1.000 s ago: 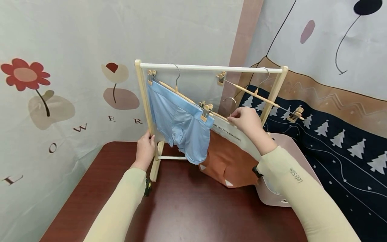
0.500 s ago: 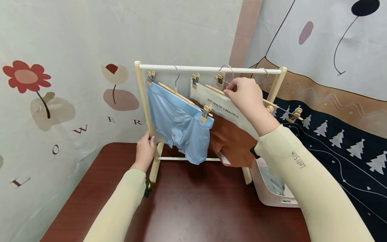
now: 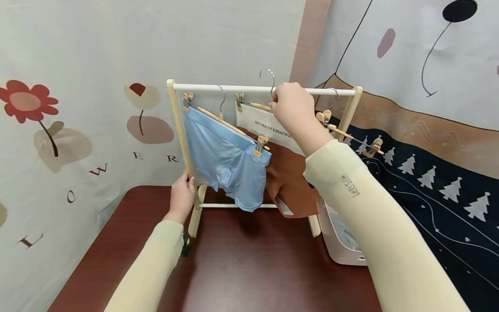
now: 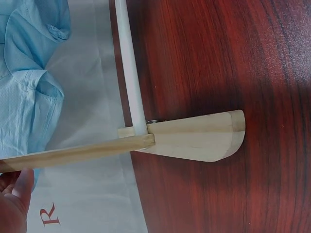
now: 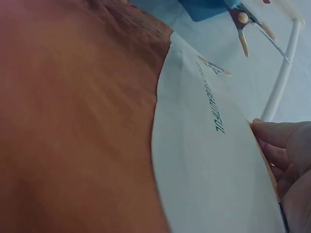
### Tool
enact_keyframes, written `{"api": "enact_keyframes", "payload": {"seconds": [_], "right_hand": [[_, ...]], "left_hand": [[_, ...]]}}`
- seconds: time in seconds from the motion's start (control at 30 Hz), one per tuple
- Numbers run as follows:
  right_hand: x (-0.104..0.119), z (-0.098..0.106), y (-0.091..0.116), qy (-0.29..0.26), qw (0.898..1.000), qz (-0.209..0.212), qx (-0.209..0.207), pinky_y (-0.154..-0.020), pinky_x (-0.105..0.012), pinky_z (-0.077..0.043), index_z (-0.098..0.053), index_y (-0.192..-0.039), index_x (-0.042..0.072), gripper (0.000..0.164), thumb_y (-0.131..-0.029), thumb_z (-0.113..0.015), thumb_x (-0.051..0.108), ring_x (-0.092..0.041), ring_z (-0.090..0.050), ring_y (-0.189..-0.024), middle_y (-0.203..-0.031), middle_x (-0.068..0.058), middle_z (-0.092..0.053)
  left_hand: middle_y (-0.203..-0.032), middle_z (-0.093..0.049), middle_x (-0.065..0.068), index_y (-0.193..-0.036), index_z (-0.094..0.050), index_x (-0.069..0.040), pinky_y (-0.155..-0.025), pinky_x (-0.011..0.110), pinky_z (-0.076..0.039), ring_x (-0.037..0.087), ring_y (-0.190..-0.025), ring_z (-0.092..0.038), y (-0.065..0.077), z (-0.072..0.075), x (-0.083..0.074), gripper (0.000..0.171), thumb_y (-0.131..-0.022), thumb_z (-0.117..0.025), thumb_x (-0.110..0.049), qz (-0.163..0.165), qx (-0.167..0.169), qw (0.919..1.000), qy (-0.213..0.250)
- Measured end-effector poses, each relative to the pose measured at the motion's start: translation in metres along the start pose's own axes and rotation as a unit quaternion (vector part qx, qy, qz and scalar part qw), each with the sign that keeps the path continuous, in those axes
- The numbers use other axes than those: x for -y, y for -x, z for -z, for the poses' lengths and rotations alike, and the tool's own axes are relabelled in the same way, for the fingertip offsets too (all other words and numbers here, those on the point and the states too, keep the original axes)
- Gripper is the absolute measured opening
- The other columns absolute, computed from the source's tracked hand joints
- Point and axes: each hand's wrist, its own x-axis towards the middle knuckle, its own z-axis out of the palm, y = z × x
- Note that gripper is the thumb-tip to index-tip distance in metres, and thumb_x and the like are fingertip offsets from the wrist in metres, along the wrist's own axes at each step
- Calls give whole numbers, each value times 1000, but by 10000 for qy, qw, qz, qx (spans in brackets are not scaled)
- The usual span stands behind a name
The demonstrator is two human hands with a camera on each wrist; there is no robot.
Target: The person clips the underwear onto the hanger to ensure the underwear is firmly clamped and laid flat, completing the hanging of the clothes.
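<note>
My left hand (image 3: 181, 197) grips the left wooden post (image 3: 180, 130) of a small clothes rack; in the left wrist view its thumb (image 4: 23, 187) lies against that post. My right hand (image 3: 294, 112) holds a wooden clip hanger (image 3: 260, 106) near its middle, just in front of the white rail (image 3: 245, 89). Its metal hook (image 3: 272, 78) stands up above the rail. Clipped to this hanger are brown underpants (image 3: 290, 173) with a printed white waistband (image 5: 209, 160). Beside them, light blue underpants (image 3: 224, 151) hang from another clip hanger (image 3: 222, 121) on the rail.
A bare clip hanger (image 3: 348, 134) hangs at the rail's right end, partly behind my right arm. A pale pink basket (image 3: 335, 242) with grey cloth (image 3: 345, 232) inside stands right of the rack. The rack's feet (image 3: 196, 223) rest on the dark red table (image 3: 241, 268).
My right hand has lifted the hanger with the brown underpants up and leftward, from below the rail until its hook rises above it. My left hand stays on the post.
</note>
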Motion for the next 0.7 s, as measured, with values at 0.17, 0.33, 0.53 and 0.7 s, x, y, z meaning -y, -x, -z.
{"api": "enact_keyframes", "payload": {"seconds": [0.17,0.33,0.53,0.7], "right_hand": [[6,-10,-3,-87,9999,-1,92,-72,-41,-50,-67,-87,15,18,-95,-55,26,-21,-58,-85,-89,-2,-65],[8,-16,-4,-87,9999,27,69,-71,-41,-50,-66,-81,16,20,-94,-56,27,-21,-58,-83,-86,-1,-65],[6,-23,-4,-225,9996,-104,146,-71,-40,-49,-65,-78,15,23,-94,-55,27,-22,-58,-81,-84,-2,-65],[3,-32,-1,-312,9992,-142,193,-74,-41,-49,-67,-83,13,20,-93,-57,27,-23,-59,-83,-89,-4,-67]], "left_hand": [[-107,-58,25,-116,-52,0,-80,48,-52,39,-105,-60,1,2,2,26,-102,-42,-18,2,-37,10000,-2],[-105,-59,25,-114,-52,0,-78,48,-53,39,-103,-61,0,1,2,22,-101,-44,-16,-94,-153,9998,47],[-105,-59,26,-114,-52,0,-79,48,-53,39,-103,-62,0,2,2,24,-101,-44,-18,-98,-196,9997,64],[-107,-58,26,-119,-52,1,-80,48,-53,39,-104,-61,1,3,3,26,-101,-43,-17,-69,-139,9998,94]]}}
